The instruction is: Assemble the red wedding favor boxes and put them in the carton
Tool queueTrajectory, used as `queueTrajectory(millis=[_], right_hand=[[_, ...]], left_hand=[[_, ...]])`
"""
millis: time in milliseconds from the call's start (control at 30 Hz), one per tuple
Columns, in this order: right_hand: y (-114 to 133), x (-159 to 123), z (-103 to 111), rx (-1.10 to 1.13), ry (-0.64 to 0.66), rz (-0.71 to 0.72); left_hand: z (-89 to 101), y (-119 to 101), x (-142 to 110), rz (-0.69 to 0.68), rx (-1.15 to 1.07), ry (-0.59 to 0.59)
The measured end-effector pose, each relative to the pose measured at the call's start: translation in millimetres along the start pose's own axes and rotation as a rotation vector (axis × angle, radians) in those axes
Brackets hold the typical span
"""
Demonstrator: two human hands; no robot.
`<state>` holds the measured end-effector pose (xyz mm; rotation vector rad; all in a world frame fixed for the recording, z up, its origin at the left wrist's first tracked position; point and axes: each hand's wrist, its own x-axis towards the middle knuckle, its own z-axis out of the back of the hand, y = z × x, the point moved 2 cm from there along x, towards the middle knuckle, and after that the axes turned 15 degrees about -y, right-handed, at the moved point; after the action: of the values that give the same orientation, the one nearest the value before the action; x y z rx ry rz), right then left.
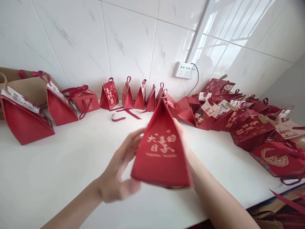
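A red triangular gift box [162, 156] with gold lettering is held up in front of me, above the white table. My right hand [184, 136] grips it from its right side; most of those fingers are hidden behind the box. At the box's left side is my left hand [121, 168], with thumb and fingers spread apart. Its fingertips reach close to the left edge, and the thumb, blurred, is near the lower left corner. Whether they touch the box I cannot tell.
Several red gift boxes [108, 95] with ribbon loops stand along the tiled wall. More crowd the right side, including a box with a round gold emblem [274, 157]. Larger boxes [27, 117] stand left. Loose ribbon [119, 119] lies mid-table [59, 168]. A wall socket [184, 70] has a cable.
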<state>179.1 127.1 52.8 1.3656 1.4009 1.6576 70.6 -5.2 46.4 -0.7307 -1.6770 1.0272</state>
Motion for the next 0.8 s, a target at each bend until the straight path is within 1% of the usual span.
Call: queueTrajectory(millis=[67,133,167,233,367,433,467,500,600,633,667,700,800], right_hand=[[2,0,0,0.099,-0.07,-0.189],[1,2,1,0.212,-0.219,-0.363],[1,3,2,0.253,-0.296,-0.407],[-1,6,3,0.293,-0.388,-0.415],[-3,8,4,0.277,-0.42,-0.378],[-2,6,4,0.257,-0.406,-0.319],[0,4,3,0.258,-0.368,-0.263],[2,2,1,0.263,-0.304,-0.189],[10,-7,-6,0.229,-0.032,0.081],[13,-11,-8,0.191,0.024,0.156],[15,-13,-9,0.146,0.051,0.22],[16,-16,-9,0.101,0.05,0.275],[19,-19,-8,0.006,0.004,0.378]], left_hand=[[5.8,4,4,0.112,-0.1,-0.108],[11.5,9,9,0.176,-0.086,-0.218],[13.9,11,11,0.208,-0.053,-0.279],[16.5,15,14,0.279,-0.006,-0.381],[13.9,12,19,0.368,-0.101,-0.432],[13.3,10,21,0.415,-0.165,-0.473],[13.4,9,22,0.453,-0.197,-0.494],[13.8,10,23,0.501,-0.23,-0.512],[15.4,14,23,0.689,-0.318,-0.546],[15.9,15,22,0.744,-0.335,-0.561],[16.3,16,21,0.785,-0.347,-0.575],[16.2,17,20,0.814,-0.356,-0.58],[13.8,16,16,0.868,-0.391,-0.573]])
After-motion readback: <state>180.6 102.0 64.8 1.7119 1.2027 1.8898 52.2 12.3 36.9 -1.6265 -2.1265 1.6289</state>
